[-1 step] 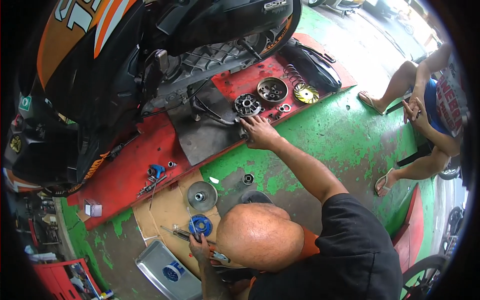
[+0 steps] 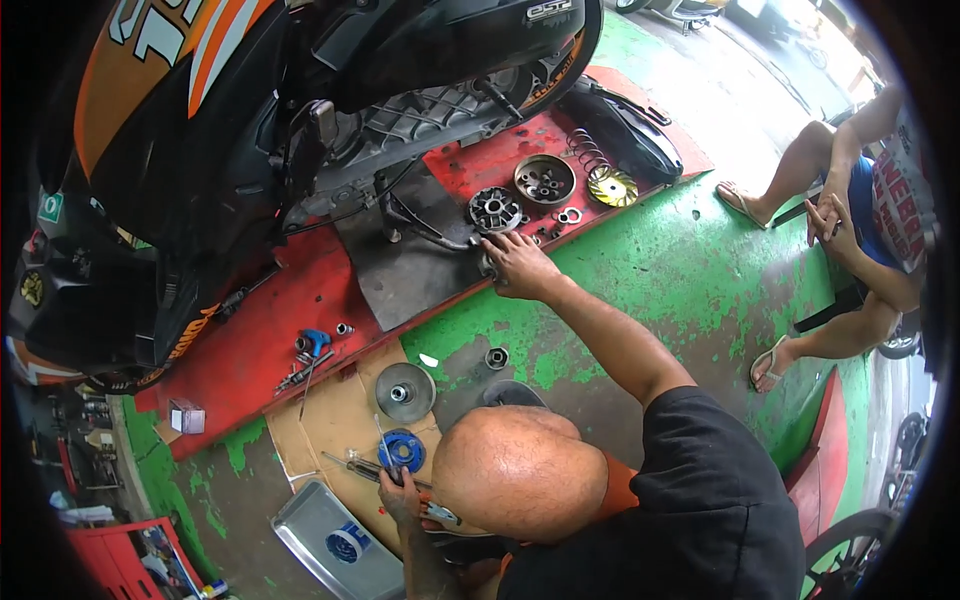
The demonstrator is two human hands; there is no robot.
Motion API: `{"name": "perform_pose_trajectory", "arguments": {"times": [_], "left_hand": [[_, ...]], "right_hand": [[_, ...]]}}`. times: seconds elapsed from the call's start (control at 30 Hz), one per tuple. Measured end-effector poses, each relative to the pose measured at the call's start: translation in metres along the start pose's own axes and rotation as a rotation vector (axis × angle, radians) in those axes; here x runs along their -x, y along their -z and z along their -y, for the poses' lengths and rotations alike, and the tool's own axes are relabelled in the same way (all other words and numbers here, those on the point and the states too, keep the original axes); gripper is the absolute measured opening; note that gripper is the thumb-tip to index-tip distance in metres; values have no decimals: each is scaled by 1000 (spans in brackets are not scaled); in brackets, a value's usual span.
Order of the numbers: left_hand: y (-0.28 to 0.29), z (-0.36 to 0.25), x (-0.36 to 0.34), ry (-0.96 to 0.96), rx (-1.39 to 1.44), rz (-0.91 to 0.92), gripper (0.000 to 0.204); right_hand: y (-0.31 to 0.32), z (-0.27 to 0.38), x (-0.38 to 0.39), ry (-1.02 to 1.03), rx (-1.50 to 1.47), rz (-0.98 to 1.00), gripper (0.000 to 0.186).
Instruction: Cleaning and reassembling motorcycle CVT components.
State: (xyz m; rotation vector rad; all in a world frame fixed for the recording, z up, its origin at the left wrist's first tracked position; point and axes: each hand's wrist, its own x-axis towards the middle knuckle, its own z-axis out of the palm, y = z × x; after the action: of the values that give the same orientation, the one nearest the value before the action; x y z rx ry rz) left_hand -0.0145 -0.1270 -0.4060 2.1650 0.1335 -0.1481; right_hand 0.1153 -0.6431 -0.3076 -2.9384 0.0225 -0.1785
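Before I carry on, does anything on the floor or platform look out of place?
A white scrap near the cardboard looks like litter; a round metal part sits on the floor, apart from those on the red platform.

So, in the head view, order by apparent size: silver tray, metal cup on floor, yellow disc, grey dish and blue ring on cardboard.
Silver tray
Grey dish
Yellow disc, blue ring: too alike to rank
Metal cup

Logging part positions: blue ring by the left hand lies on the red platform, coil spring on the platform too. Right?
One slip: in the head view, the blue ring by the left hand lies on the cardboard, not the red platform. The coil spring is on the platform, as stated.
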Motion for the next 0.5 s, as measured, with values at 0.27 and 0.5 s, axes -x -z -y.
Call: {"name": "perform_pose_trajectory", "arguments": {"times": [0.27, 0.5], "left_hand": [[2, 57, -6, 21, 80, -30, 33], [-2, -17, 7, -4, -213, 3, 32]], "right_hand": [[-14, -21, 20, 16, 27, -149, 67], [11, -37, 47, -251, -148, -347, 50]]}}
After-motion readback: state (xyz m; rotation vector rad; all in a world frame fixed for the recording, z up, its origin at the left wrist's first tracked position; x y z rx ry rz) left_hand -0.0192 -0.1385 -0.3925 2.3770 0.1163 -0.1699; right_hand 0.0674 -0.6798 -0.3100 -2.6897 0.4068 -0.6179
